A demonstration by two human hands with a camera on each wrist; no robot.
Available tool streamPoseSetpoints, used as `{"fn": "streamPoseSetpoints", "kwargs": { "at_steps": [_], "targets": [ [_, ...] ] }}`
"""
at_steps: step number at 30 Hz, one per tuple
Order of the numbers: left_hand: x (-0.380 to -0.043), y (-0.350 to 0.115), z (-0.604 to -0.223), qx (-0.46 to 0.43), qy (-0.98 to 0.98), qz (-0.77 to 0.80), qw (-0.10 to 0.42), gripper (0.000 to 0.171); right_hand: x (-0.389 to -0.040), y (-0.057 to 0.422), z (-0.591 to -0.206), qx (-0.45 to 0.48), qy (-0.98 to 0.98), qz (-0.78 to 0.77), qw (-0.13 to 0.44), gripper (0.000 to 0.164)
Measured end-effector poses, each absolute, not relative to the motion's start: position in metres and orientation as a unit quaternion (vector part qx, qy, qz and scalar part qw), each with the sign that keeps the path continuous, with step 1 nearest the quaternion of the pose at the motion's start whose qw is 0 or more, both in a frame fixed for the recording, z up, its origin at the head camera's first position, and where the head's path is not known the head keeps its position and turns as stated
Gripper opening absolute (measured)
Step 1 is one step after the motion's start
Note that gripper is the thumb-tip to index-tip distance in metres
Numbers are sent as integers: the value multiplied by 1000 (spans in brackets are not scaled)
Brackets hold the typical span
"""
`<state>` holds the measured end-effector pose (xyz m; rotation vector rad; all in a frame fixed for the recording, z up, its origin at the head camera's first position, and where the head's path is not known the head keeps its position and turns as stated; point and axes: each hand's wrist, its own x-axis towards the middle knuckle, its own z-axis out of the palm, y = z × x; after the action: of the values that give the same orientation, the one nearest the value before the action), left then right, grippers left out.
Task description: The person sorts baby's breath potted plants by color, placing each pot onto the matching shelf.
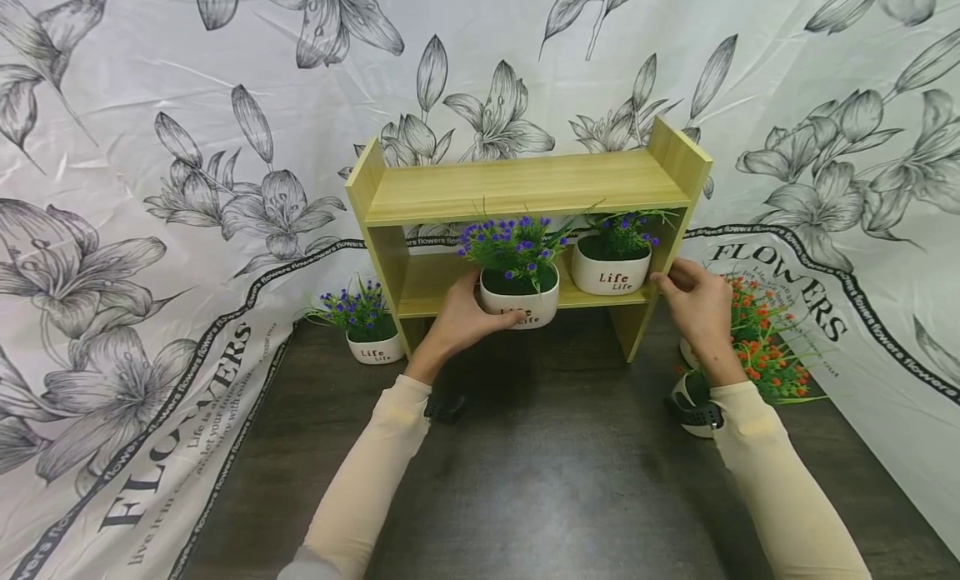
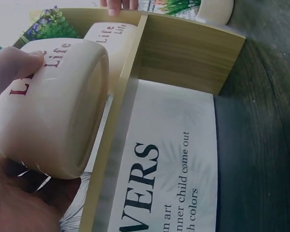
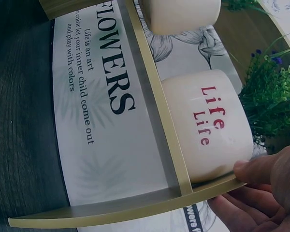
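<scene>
My left hand (image 1: 468, 313) grips a white flowerpot (image 1: 536, 307) with purple flowers (image 1: 517, 242), its thumb across the printed "Life" lettering. In the left wrist view the held pot (image 2: 63, 111) is tilted, its underside edge showing beside the shelf board. A second white flowerpot (image 1: 611, 272) with purple flowers stands on the middle board at the right end of the wooden shelf (image 1: 517, 182). At that end my right hand (image 1: 697, 301) pinches the side panel; in the right wrist view the thumb (image 3: 256, 169) lies on the inner side near the standing pot (image 3: 208, 125), fingers outside.
Left of the shelf, another purple-flowered pot (image 1: 375, 351) stands on the dark table (image 1: 525, 480). On the right, orange-flowered plants (image 1: 780, 363) in white pots are partly hidden by my right arm. A white floral-printed cloth (image 1: 225, 105) covers the wall behind.
</scene>
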<state>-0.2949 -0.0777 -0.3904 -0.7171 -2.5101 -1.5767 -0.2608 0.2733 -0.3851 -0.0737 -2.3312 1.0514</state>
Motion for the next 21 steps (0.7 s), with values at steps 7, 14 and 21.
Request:
{"fn": "streamPoseSetpoints", "kwargs": {
  "at_steps": [7, 14, 21],
  "targets": [
    [-308, -64, -386, -221, -826, -517, 35, 89, -261, 274, -385, -29, -876, 387, 287, 37],
    [-322, -59, -384, -206, -835, -510, 26, 89, -262, 274, -384, -28, -876, 388, 287, 37],
    [-335, -59, -386, -204, -836, -509, 20, 92, -262, 274, -385, -27, -874, 390, 288, 37]
  ]
}}
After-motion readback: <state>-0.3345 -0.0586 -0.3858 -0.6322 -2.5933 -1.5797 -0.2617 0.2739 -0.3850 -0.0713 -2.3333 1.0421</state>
